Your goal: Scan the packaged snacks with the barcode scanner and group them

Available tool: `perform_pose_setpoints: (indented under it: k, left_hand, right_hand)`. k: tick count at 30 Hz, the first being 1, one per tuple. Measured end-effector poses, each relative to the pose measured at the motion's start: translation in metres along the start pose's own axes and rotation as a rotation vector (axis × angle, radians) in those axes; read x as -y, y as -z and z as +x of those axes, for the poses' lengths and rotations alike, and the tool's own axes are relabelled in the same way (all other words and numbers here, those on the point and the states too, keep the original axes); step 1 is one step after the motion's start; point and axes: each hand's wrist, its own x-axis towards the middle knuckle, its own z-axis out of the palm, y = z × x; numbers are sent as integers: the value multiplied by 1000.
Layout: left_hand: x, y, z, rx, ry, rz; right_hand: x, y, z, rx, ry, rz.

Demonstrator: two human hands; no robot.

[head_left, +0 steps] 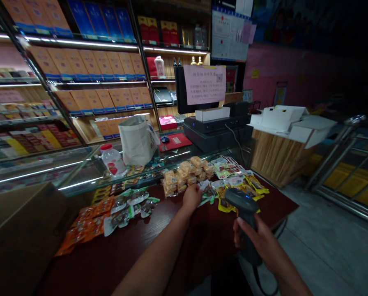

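My right hand [259,238] is wrapped round the handle of a dark barcode scanner [241,200], which has a small blue light on top. Its cable hangs down below the grip. My left hand [192,198] reaches over the dark red table, fingers closed at the edge of a small clear and green snack packet [207,190]. Just behind that hand sits a pile of clear-wrapped yellowish snacks [184,174]. Yellow-edged packets [227,204] lie beyond the scanner, with white and green packets [227,166] behind them.
Orange packets [87,224] and green-and-white packets [125,209] lie on the left. A cardboard box [20,230] stands at the near left. On the glass counter are a red-lidded jar [113,160], a white bag [137,139] and a cash register [217,127]. A metal railing [350,181] is at right.
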Motion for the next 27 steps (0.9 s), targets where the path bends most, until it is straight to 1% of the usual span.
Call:
perform_pose_setpoints:
  k: [2, 4, 6, 9, 10, 12, 15, 18, 23, 27]
  left_hand:
    - [5, 0, -9, 16, 1, -115]
    - [12, 4, -28, 37, 6, -228]
    - [19, 12, -52, 82, 22, -450]
    - [29, 28, -91, 145, 90, -876]
    - [31, 32, -103, 146, 118, -976]
    - [35, 40, -124, 131, 168, -1071]
    - [38, 49, -144, 179, 229, -1149]
    - [40, 61, -154, 233, 241, -1163]
    - [47, 82, -154, 244, 231, -1098]
    - [60, 90, -151, 238, 225, -1064]
  right_hand:
    - [-4, -2, 3, -93, 20, -21]
    - [-7, -4, 6, -187, 40, -32]
    - [-9, -9, 9, -232, 48, -23]
    - [-8, -22, 13, -224, 30, -16]
    - [-8, -28, 14, -215, 13, -8]
    - [-6, -41, 14, -182, -13, 28]
    - [-5, -62, 13, -85, -36, 97]
    - [-5, -77, 12, 33, -69, 119]
    - [-5, -91, 12, 189, -67, 132]
    - [-4, -97, 16, 351, -139, 211]
